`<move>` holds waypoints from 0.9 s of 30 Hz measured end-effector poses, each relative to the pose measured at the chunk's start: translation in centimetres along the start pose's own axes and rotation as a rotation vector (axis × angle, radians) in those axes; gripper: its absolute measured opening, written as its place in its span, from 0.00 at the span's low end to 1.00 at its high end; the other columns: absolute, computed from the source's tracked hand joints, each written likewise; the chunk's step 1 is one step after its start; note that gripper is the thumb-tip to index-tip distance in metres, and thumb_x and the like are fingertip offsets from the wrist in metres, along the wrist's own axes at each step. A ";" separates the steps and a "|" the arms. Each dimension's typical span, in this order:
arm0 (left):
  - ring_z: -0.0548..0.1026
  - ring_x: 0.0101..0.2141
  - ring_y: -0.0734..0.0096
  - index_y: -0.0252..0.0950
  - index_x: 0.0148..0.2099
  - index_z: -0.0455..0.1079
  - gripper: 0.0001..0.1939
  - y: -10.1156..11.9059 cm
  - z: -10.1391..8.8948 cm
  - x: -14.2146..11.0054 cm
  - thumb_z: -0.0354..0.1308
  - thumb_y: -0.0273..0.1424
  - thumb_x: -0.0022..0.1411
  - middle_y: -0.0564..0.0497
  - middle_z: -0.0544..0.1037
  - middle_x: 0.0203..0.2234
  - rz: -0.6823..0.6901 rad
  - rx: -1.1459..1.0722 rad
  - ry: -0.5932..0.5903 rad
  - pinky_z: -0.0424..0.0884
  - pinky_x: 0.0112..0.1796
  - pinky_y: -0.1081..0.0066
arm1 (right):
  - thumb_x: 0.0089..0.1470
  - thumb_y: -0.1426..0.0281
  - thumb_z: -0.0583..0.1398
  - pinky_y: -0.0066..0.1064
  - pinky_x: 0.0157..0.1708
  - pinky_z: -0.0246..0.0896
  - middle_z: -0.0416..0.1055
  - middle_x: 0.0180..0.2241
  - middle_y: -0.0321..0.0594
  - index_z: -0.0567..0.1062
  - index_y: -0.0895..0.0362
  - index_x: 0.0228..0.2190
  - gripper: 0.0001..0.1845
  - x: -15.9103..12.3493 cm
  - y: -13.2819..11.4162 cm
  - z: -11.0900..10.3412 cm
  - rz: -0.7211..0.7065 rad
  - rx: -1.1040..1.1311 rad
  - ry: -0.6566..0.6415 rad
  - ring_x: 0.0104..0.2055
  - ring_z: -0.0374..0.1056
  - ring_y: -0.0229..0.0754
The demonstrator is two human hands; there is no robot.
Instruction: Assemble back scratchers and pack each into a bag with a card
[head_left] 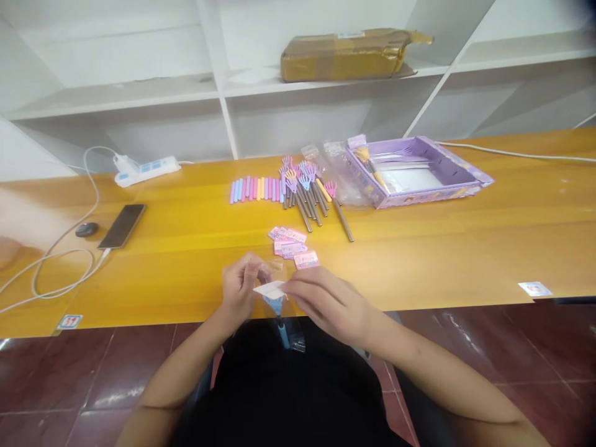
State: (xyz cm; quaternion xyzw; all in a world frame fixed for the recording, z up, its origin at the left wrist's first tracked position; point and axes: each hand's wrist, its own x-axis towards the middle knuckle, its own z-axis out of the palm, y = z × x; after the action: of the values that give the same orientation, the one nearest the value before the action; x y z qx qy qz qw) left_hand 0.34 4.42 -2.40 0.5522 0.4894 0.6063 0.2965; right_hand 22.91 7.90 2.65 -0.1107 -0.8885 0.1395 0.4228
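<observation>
At the table's front edge, my left hand [238, 287] is closed on the mouth of a clear plastic bag [298, 343]. Inside the bag hangs a blue hand-shaped back scratcher [283, 334], its handle pointing down over my lap. My right hand [333, 304] pinches a small white card [268, 289] that lies across the top of the scratcher. Whether the card is inside the bag's mouth, I cannot tell. Just beyond my fingers lie several pink printed cards [306, 260].
Farther back are a pile of back scratchers [305, 194] and a row of coloured handle sleeves [255, 189]. Clear bags lie beside a purple tray [459, 186]. A phone [123, 226], black mouse-like object [86, 230] and power strip [148, 170] are left. A taped carton [344, 57] sits on the shelf.
</observation>
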 end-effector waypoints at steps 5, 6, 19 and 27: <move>0.77 0.28 0.63 0.38 0.38 0.74 0.39 -0.2 -0.5 -0.1 0.45 0.69 0.71 0.47 0.80 0.28 0.079 0.036 -0.033 0.72 0.30 0.65 | 0.71 0.78 0.61 0.40 0.45 0.80 0.82 0.46 0.48 0.75 0.53 0.58 0.18 1.0 1.5 1.6 -0.034 -0.139 0.092 0.48 0.81 0.49; 0.78 0.29 0.62 0.38 0.41 0.75 0.40 -0.3 -0.6 -0.2 0.45 0.70 0.70 0.46 0.81 0.30 0.101 0.028 -0.065 0.73 0.30 0.65 | 0.70 0.78 0.62 0.41 0.45 0.80 0.82 0.45 0.48 0.75 0.53 0.58 0.18 1.2 1.9 1.8 -0.045 -0.150 0.141 0.47 0.81 0.49; 0.86 0.40 0.61 0.42 0.67 0.72 0.20 0.1 0.2 -0.7 0.61 0.35 0.77 0.40 0.86 0.51 0.064 0.030 -0.216 0.83 0.42 0.64 | 0.72 0.78 0.60 0.42 0.45 0.76 0.81 0.44 0.44 0.76 0.51 0.52 0.13 2.5 3.4 -0.3 0.103 -0.111 0.215 0.45 0.78 0.48; 0.85 0.44 0.60 0.43 0.68 0.73 0.22 -0.2 -0.5 -0.8 0.64 0.36 0.75 0.41 0.85 0.51 0.026 -0.044 -0.276 0.83 0.49 0.60 | 0.73 0.78 0.57 0.43 0.45 0.73 0.80 0.46 0.45 0.71 0.49 0.67 0.26 2.1 4.0 -0.8 0.073 -0.170 0.107 0.44 0.74 0.49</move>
State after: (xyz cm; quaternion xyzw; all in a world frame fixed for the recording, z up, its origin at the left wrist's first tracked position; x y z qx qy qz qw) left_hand -0.03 3.63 -2.88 0.6300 0.4234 0.5390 0.3652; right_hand 22.56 12.43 3.26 -0.1858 -0.8687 0.0728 0.4534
